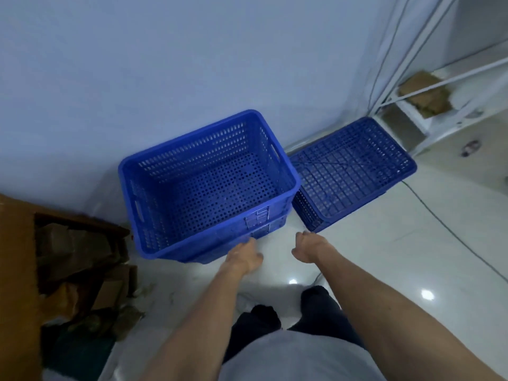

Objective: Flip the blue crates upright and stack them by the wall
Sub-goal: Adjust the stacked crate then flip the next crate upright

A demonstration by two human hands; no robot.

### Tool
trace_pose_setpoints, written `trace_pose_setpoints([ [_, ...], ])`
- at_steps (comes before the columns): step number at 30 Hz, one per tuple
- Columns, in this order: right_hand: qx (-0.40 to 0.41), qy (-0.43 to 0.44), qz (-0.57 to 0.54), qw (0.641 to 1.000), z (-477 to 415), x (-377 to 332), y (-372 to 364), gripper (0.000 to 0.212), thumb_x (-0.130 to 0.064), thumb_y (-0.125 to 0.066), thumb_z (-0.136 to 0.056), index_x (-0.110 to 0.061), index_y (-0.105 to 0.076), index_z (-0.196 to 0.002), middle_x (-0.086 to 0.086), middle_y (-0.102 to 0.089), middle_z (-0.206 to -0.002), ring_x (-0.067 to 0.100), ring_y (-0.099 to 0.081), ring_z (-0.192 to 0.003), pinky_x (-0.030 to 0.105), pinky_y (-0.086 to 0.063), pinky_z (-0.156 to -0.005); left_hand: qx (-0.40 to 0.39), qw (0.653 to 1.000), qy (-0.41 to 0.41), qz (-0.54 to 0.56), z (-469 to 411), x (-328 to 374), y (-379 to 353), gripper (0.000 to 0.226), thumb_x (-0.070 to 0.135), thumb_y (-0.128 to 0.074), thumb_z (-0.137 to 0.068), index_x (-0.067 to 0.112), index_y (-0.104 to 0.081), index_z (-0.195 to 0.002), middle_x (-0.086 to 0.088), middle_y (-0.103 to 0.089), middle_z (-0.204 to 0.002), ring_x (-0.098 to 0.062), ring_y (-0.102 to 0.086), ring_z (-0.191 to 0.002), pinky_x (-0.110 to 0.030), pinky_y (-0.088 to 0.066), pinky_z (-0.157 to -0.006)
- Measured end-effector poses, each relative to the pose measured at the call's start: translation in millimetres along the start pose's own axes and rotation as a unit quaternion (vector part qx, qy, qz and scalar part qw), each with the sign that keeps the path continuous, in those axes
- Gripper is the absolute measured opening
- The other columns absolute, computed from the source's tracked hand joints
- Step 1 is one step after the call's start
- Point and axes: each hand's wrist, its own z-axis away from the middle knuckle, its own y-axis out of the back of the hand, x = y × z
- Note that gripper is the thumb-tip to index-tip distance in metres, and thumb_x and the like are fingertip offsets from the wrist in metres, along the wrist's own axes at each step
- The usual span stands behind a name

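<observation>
Both empty, the left hand (243,255) hangs loose at the upright perforated blue plastic crate (203,188) by the wall (137,78), the right hand (308,247) loosely curled near the overturned blue lattice crate (351,166), likely flipped next.

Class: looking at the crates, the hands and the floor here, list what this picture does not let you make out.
Head view: whatever lies below the upright crate, hidden by its walls.
Head view: anything under the flipped crate, covered by its base.
Head view: the grip of the left hand and right hand, fingers hidden behind their backs.
Head view: the dark spot on the floor, blurred and too small.
</observation>
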Motion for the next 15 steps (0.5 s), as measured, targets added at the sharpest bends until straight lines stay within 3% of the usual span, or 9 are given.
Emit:
trace_pose_setpoints([
  [8,0.012,-0.012,-0.073,0.997,10,79,7,0.051,-0.030,-0.040,-0.098,-0.006,-0.039,-0.143,0.016,-0.044,-0.146,0.031,-0.046,-0.132,0.040,-0.038,-0.106,0.022,0.998,-0.055,-0.038,-18,110,4,0.048,0.033,-0.041,-0.098,0.008,-0.044,-0.139,-0.015,-0.052,-0.140,-0.035,-0.051,-0.125,-0.044,-0.042,-0.104],
  [15,0.029,-0.022,-0.107,0.994,5,173,-2,0.046,-0.027,-0.041,-0.098,-0.007,-0.043,-0.140,0.014,-0.049,-0.141,0.030,-0.049,-0.128,0.040,-0.040,-0.104,0.011,0.994,-0.056,-0.098,-50,178,-1,0.054,0.036,-0.041,-0.099,0.012,-0.035,-0.147,-0.015,-0.054,-0.137,-0.034,-0.052,-0.122,-0.043,-0.045,-0.099],
])
